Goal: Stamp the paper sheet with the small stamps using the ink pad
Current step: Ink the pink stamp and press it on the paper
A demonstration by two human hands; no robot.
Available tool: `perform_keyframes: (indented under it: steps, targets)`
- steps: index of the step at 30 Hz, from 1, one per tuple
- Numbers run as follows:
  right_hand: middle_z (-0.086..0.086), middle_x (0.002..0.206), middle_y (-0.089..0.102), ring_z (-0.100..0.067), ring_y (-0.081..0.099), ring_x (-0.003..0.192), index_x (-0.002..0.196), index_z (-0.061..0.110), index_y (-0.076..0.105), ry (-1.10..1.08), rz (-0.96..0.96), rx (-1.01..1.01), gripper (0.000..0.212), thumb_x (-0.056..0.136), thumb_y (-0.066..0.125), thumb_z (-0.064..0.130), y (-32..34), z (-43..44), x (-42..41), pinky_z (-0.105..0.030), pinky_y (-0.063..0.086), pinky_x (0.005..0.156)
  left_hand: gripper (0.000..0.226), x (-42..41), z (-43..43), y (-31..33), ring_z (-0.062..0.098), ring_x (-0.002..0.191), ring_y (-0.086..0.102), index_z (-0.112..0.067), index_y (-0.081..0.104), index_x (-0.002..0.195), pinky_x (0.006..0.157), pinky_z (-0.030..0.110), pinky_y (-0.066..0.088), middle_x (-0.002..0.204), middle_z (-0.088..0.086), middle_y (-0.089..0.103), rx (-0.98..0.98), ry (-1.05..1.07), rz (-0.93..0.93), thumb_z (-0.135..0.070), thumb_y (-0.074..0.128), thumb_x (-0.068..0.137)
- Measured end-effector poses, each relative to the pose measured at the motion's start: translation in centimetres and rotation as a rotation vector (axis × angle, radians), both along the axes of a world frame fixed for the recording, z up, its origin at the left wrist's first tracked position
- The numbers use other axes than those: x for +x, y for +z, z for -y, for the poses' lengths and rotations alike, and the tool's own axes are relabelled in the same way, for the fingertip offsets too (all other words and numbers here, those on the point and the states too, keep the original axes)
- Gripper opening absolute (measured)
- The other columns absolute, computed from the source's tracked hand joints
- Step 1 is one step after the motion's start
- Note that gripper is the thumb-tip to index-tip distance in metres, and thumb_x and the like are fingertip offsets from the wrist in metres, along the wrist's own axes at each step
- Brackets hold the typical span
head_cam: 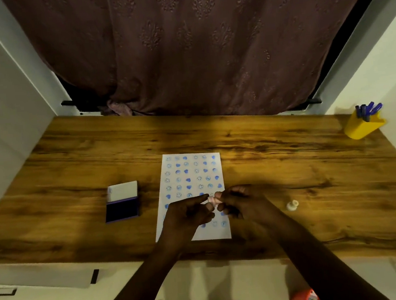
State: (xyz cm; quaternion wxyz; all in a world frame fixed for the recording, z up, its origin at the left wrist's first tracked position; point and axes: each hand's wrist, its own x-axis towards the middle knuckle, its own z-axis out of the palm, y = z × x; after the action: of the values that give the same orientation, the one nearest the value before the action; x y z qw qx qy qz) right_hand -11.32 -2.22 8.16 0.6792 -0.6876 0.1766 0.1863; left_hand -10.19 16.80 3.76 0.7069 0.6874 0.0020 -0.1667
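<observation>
Wooden desk (265,147), brown curtain (205,39) behind. Your left hand (186,215) and right hand (240,202) pinch one small pink stamp (211,199) between fingertips, above the white paper sheet (192,175) of blue prints. Open ink pad (121,201) left; small white stamp (292,205) right.
</observation>
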Motion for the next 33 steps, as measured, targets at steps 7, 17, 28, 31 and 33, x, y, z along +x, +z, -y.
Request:
perform_keyframes:
  steps: [7,17,28,31,33]
  targets:
    - [-0.011,0.1,0.08,-0.02,0.078,0.088,0.105,0.012,0.08,0.094,0.127,-0.031,0.032,0.077,0.086,0.026,-0.3,-3.6,1.3,-0.026,0.061,0.075,0.021,0.1,-4.3,-0.1,0.025,0.094,0.081,-0.029,0.081,0.106,0.076,0.03,0.065,0.106,0.002,0.083,-0.025,0.083,-0.018,-0.018,0.079,0.087]
    - [0.015,0.096,0.079,0.003,0.073,0.088,0.101,0.035,0.079,0.289,0.324,-0.453,0.026,0.077,0.085,0.045,-1.2,-11.1,5.9,-0.013,0.059,0.073,0.011,-0.3,-13.8,-1.8,0.028,0.09,0.08,-0.025,0.079,0.091,0.083,0.05,0.065,0.094,0.006,0.082,-0.029,0.301,-0.061,-0.015,0.08,0.086]
    - [-0.01,0.128,0.071,-0.026,0.066,0.121,0.122,0.012,0.069,0.744,0.437,-0.879,0.034,0.099,0.063,0.037,-4.4,-20.8,9.9,-0.036,0.056,0.1,0.014,-1.6,-22.5,-3.1,0.023,0.085,0.081,-0.002,0.08,0.103,0.069,0.021,0.061,0.089,0.012,0.083,-0.016,0.47,-0.084,-0.001,0.074,0.091]
    - [-0.013,0.13,0.067,-0.028,0.063,0.124,0.122,0.011,0.066,0.802,0.431,-0.999,0.033,0.101,0.06,0.036,-5.0,-22.1,10.2,-0.037,0.056,0.1,0.012,-1.5,-23.4,-3.2,0.02,0.082,0.081,-0.004,0.081,0.102,0.066,0.018,0.06,0.087,0.01,0.083,-0.004,0.474,-0.081,-0.002,0.074,0.092]
    - [-0.013,0.131,0.066,-0.028,0.062,0.124,0.123,0.011,0.065,0.819,0.416,-1.043,0.033,0.102,0.058,0.035,-5.2,-22.5,10.4,-0.037,0.055,0.101,0.012,-1.3,-23.7,-3.3,0.021,0.082,0.081,-0.003,0.081,0.101,0.067,0.018,0.06,0.088,0.011,0.083,-0.017,0.465,-0.083,-0.001,0.073,0.092]
